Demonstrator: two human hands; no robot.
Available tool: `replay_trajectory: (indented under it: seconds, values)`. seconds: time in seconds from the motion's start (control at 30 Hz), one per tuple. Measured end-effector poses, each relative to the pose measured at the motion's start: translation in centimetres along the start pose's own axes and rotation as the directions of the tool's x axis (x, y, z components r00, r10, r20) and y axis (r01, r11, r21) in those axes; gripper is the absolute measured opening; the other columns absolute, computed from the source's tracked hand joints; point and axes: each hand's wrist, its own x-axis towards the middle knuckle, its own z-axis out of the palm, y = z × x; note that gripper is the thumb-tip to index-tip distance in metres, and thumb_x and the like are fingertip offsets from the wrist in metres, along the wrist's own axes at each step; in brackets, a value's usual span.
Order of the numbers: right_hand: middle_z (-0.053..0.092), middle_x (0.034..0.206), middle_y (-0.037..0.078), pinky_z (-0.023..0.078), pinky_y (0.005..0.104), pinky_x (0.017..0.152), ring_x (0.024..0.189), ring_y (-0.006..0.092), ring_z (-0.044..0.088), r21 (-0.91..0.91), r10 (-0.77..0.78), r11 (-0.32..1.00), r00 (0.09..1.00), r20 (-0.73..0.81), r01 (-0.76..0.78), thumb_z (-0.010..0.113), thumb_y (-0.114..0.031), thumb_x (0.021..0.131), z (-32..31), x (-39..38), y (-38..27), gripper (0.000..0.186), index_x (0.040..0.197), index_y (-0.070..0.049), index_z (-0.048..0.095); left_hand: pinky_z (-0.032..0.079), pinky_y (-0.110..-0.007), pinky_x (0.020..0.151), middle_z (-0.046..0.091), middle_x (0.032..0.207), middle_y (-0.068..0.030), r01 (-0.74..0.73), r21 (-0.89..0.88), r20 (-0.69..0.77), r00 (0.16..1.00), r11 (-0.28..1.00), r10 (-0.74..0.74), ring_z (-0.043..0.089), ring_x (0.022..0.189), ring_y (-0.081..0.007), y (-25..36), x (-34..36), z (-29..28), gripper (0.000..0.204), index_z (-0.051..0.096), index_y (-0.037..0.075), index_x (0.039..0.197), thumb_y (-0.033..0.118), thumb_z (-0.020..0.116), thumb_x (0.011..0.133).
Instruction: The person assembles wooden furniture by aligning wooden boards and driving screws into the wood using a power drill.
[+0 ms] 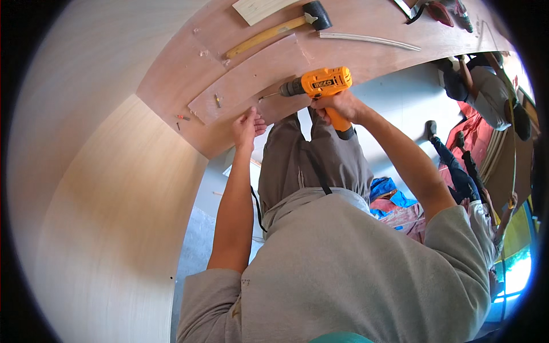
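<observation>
My right hand (338, 107) is wrapped round the grip of an orange and black cordless drill (326, 82). Its bit points left, and the tip meets a small screw (261, 99) by the near edge of a thin plywood strip (251, 73). Just below that tip is my left hand (248, 128), its fingers loosely curled and apart, with nothing visible in them. Another small screw (217, 101) is on the strip's left part. The strip lies on a larger wooden panel (163, 86).
Beyond the strip lie a black-headed mallet (317, 16), a pale wood piece (260, 8) and a thin light strip (372, 40). A small red-tipped item (183, 117) is near the left corner. A tall wooden panel (108, 228) stands left. Other people (486, 86) are at right.
</observation>
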Motion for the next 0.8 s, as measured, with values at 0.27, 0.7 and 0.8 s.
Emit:
replay_trajectory:
  seconds: [0.27, 0.7, 0.8]
  values:
    - [0.065, 0.072, 0.007, 0.052, 0.0337, 0.051, 0.053, 0.0167, 0.062, -0.113, 0.064, 0.991, 0.997, -0.033, -0.068, 0.080, -0.010, 0.090, 0.4, 0.7, -2.5, 0.019, 0.102, -0.002, 0.067, 0.057, -0.028, 0.051, 0.073, 0.069, -0.0098, -0.129, 0.276, 0.037, 0.992, 0.953, 0.123, 0.070, 0.057, -0.0152, 2.0, 0.4, -0.8, 0.050, 0.072, -0.002, 0.081, 0.043, 0.081, 0.102]
    - [0.066, 0.073, 0.007, 0.051, 0.0330, 0.050, 0.054, 0.0171, 0.064, -0.161, 0.081, 0.983, 0.996, -0.030, -0.085, 0.080, -0.012, 0.088, 0.3, 1.5, -3.3, 0.024, 0.106, 0.000, 0.069, 0.062, -0.032, 0.050, 0.075, 0.066, -0.0166, -0.099, 0.259, 0.156, 0.986, 0.961, 0.060, 0.073, 0.054, -0.0198, 2.9, 1.4, -1.7, 0.055, 0.072, -0.004, 0.071, 0.042, 0.091, 0.092]
    - [0.066, 0.074, 0.007, 0.052, 0.0336, 0.052, 0.054, 0.0167, 0.064, -0.212, 0.076, 0.973, 0.995, -0.065, -0.088, 0.080, -0.013, 0.087, 0.7, 1.3, -2.9, 0.025, 0.106, 0.000, 0.070, 0.062, -0.032, 0.051, 0.075, 0.066, -0.0164, -0.071, 0.239, 0.113, 0.993, 0.968, 0.045, 0.074, 0.054, -0.0200, 2.7, 1.3, -1.1, 0.053, 0.072, -0.004, 0.072, 0.042, 0.092, 0.090]
